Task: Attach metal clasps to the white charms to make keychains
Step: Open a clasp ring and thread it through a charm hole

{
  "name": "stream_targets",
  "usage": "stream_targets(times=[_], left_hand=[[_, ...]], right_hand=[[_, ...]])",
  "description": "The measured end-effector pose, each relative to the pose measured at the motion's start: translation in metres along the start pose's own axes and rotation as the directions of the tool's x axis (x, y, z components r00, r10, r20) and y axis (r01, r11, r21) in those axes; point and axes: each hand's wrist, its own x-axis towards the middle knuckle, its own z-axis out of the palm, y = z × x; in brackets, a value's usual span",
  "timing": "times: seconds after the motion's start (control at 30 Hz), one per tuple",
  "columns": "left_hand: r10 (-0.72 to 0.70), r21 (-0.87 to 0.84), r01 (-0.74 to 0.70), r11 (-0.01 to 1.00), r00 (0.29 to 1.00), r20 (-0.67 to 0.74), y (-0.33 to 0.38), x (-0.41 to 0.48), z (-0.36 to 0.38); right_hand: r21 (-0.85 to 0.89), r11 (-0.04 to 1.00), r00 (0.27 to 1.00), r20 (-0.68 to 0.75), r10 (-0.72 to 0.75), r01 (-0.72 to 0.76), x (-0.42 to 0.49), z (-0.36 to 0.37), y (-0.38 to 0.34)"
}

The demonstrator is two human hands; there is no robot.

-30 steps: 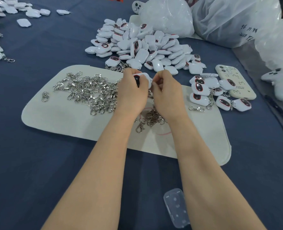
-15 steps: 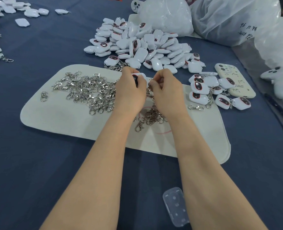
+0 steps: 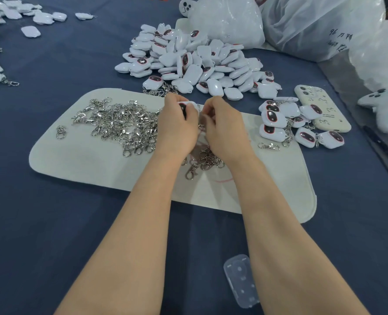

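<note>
Work is done over the white felt mat [image 3: 75, 160] at centre frame. The charm pile [image 3: 200, 62] lies above the hands, the clasp heap [image 3: 120, 123] left of them, and the finished keychains [image 3: 279, 123] to the right. The left hand [image 3: 177, 130] grips one white charm [image 3: 189, 105]. The right hand [image 3: 225, 130] pinches what appears to be a clasp [image 3: 201, 120], mostly hidden, at the charm's edge. Recommended: steady the charm and align the ring with its eyelet before closing.
</note>
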Motion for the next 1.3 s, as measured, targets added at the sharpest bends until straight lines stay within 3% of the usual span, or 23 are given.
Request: stream_targets(times=[0.2, 0.3, 0.37, 0.5, 0.67, 0.83, 0.97, 1.07, 1.2, 1.3], left_hand=[[0.009, -0.034, -0.009, 0.999, 1.0, 0.0, 0.001, -0.001, 0.0], [-0.055, -0.168, 0.049, 0.985, 0.998, -0.036, 0.002, 0.002, 0.0], [-0.165, -0.343, 0.148, 0.928, 0.986, -0.02, 0.003, 0.004, 0.0], [-0.284, -0.555, 0.27, 0.787, 0.957, 0.063, 0.005, 0.004, 0.002], [-0.315, -0.693, 0.329, 0.641, 0.937, 0.153, 0.008, 0.005, 0.0], [-0.325, -0.74, 0.332, 0.585, 0.932, 0.162, 0.01, 0.003, -0.003], [-0.281, -0.691, 0.271, 0.67, 0.954, 0.101, 0.009, 0.004, -0.003], [-0.223, -0.607, 0.193, 0.771, 0.975, 0.026, 0.007, 0.004, -0.003], [-0.004, -0.325, -0.017, 0.946, 0.998, -0.062, 0.004, 0.002, -0.006], [0.233, -0.018, -0.232, 0.972, 0.972, 0.042, 0.004, -0.001, -0.01]], right_hand=[[0.036, 0.999, 1.0, -0.001, 0.022, -0.022, 0.0, 0.002, 0.0], [0.291, 0.947, 0.986, -0.046, 0.157, -0.137, 0.001, 0.003, -0.004], [0.472, 0.855, 0.97, 0.005, 0.244, -0.218, 0.002, 0.003, -0.006], [0.598, 0.755, 0.95, 0.038, 0.309, -0.269, 0.004, 0.004, -0.008], [0.658, 0.711, 0.953, 0.031, 0.301, -0.246, 0.006, 0.005, -0.008], [0.627, 0.745, 0.966, 0.049, 0.252, -0.226, 0.005, 0.003, -0.007], [0.669, 0.708, 0.962, 0.038, 0.271, -0.226, 0.005, 0.002, -0.009], [0.608, 0.769, 0.969, 0.003, 0.248, -0.198, 0.004, 0.0, -0.011], [0.259, 0.962, 0.994, -0.044, 0.096, -0.082, 0.004, -0.007, -0.007], [0.012, 0.998, 0.997, 0.028, 0.065, -0.066, 0.006, -0.014, -0.001]])
